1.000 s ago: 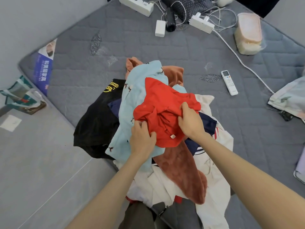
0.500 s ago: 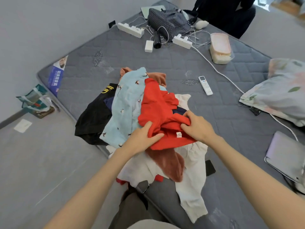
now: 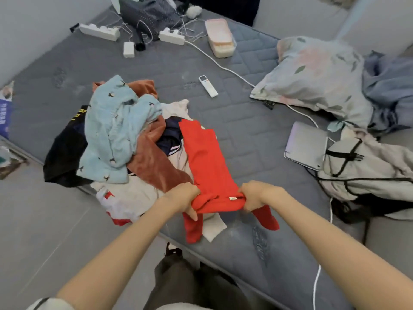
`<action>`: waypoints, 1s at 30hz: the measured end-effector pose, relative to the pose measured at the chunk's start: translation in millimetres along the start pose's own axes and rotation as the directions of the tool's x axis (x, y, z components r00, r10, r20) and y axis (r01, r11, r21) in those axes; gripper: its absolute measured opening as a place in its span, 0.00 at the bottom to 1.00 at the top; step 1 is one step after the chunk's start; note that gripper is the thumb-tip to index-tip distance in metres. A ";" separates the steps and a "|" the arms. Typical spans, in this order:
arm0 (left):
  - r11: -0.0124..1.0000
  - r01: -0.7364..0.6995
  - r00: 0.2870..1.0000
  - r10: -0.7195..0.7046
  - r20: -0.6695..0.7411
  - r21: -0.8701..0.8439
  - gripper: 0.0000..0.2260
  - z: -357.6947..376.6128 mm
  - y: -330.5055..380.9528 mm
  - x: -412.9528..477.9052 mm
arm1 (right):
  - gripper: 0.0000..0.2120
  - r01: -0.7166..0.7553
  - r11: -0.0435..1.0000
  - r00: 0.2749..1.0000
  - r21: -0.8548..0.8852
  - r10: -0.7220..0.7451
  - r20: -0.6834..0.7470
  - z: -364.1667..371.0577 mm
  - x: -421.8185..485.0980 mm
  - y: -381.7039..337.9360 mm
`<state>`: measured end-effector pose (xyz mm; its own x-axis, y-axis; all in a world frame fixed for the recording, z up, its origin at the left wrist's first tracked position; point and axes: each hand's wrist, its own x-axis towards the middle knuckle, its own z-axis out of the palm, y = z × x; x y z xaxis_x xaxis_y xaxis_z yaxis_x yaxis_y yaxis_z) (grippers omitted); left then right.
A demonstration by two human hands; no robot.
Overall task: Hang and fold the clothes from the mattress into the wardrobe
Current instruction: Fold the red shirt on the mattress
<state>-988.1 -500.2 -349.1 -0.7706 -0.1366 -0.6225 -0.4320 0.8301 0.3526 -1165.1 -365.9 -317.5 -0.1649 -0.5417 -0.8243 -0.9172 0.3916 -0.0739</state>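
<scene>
Head view gives us the mattress (image 3: 245, 135), the pile (image 3: 116, 135) by its near left edge, and the red garment (image 3: 207, 162) laid flat beside it. Our left hand (image 3: 182, 195) and right hand (image 3: 254, 195) each grip its near end. We should pull evenly, label (image 3: 232, 198) centred, smoothing before folding.

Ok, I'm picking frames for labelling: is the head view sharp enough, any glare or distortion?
Head view: light soft and even, no glare; red garment, left hand and right hand fairly sharp; pillow and the picture's top right smeared; wide-angle lens bends the mattress edges.
</scene>
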 end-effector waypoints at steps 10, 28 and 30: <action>0.942 -0.092 0.868 -0.084 -0.490 -0.324 0.21 -67.3 42.6 62.7 | 0.14 -0.214 0.835 0.636 0.507 0.513 -0.576 -14.0 -24.4 100.6; 0.901 -0.304 0.705 -0.007 -0.710 -0.311 0.16 -128.5 103.5 115.6 | 0.33 0.300 0.711 0.211 0.636 0.601 -0.771 -16.5 -51.0 158.2; 0.939 -0.210 0.802 0.006 -0.597 -0.272 0.17 -90.5 90.6 118.8 | 0.32 0.250 0.706 0.369 0.663 0.563 -0.739 17.1 -39.7 157.9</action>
<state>-1161.2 -490.2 -327.9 -0.9004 -0.4276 -0.0798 -0.3717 0.6610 0.6519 -1297.2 -269.7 -306.1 -0.8457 -0.5291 0.0696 -0.4484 0.6338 -0.6302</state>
